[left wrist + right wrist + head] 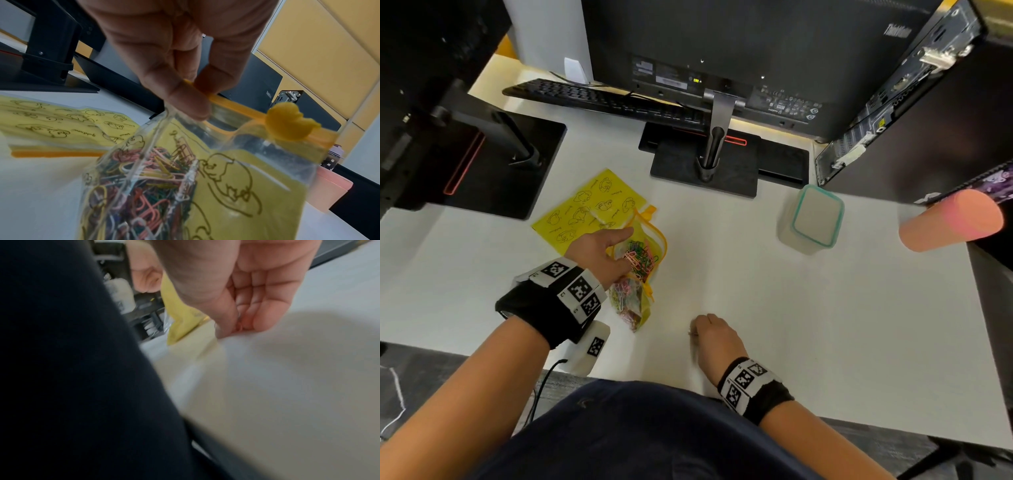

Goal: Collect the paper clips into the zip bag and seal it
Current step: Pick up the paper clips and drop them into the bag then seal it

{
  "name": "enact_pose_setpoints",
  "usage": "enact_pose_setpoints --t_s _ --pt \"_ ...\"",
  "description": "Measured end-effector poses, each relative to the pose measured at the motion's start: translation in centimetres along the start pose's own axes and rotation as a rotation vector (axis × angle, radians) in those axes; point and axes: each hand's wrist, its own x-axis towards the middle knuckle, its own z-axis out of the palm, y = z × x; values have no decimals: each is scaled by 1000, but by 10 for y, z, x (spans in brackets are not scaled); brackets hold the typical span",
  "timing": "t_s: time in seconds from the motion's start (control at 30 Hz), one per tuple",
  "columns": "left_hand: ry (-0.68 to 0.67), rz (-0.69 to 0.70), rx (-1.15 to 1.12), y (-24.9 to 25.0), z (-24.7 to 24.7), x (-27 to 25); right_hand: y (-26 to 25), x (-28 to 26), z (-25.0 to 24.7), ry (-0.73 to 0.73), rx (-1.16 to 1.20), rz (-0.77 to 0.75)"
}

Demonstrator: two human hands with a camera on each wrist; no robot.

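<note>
A clear-and-yellow zip bag (645, 246) with duck drawings lies left of the table's middle, full of coloured paper clips (635, 263). My left hand (625, 250) pinches the bag's rim; in the left wrist view thumb and finger (185, 99) hold the orange zip strip (236, 107), and the duck-shaped slider (287, 125) sits at its far end. The clips (144, 178) are heaped inside. Near the front edge, my right hand (697, 330) has its fingers curled, pinching a small paper clip (692, 332) against the table. The blurred right wrist view shows the right hand (236, 327) pinching.
A second flat yellow zip bag (585, 205) lies behind the first. A clear box with a teal rim (813, 219) and a pink cylinder (950, 221) stand at the right. Monitor bases (705, 171), a keyboard (602, 99) and a computer case (911, 102) line the back.
</note>
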Motion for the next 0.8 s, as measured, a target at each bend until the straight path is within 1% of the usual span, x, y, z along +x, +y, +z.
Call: enact_pose_setpoints --t_s 0.2,0.37,0.43,0.5,0.7,0.8 --pt "18 -7 23 0 3 -1 1 1 4 7 -12 6" --pt "19 1 32 -2 3 -1 13 -3 3 79 183 20" --pt "21 7 37 -2 4 -1 15 -4 2 94 209 24" --pt "20 6 39 -1 5 0 14 -3 1 83 171 15" --pt "9 7 52 1 6 0 0 -4 -8 -49 -108 -41" --pt "18 10 50 3 9 1 -5 -3 -10 -69 -160 -34"
